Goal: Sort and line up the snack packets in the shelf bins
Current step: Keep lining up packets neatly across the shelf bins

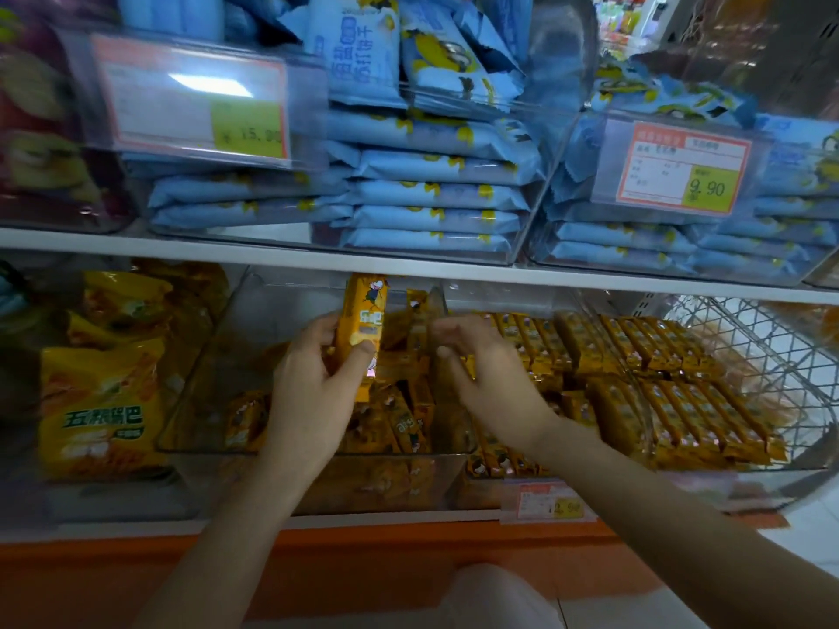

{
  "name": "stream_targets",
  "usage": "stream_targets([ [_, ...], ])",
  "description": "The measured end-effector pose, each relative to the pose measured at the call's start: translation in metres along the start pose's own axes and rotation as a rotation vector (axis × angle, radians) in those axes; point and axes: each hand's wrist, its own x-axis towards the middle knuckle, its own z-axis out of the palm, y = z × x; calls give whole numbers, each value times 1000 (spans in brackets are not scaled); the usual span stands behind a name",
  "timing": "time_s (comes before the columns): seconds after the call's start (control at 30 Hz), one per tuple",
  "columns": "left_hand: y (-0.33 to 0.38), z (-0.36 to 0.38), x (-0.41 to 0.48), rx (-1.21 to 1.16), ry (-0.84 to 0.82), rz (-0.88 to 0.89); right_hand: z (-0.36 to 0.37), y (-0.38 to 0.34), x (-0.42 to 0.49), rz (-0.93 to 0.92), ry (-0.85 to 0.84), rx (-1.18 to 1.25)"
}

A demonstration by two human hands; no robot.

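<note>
Orange packet [363, 317] is gripped upright, long axis vertical, by left hand [313, 383]; right hand [481, 365] loosely open, nothing held.

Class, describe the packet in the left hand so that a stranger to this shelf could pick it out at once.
Find the white shelf board under the blue packets. Below it, over the middle clear bin, the left hand grips one orange packet. It alone stands upright, raised above the jumbled ones lying there.
</note>
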Motion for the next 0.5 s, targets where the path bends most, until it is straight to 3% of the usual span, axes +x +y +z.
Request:
stream_targets([
  [0.13, -6, -41, 2, 103, 118, 44, 35, -29, 32, 9, -126, 88],
  [0.27, -17, -82, 5, 185, 196, 57, 82, -35, 74, 171, -312, 98],
  [0.5, -42, -130, -2, 182, 270, 3, 150, -32, 127, 178, -553, -287],
])
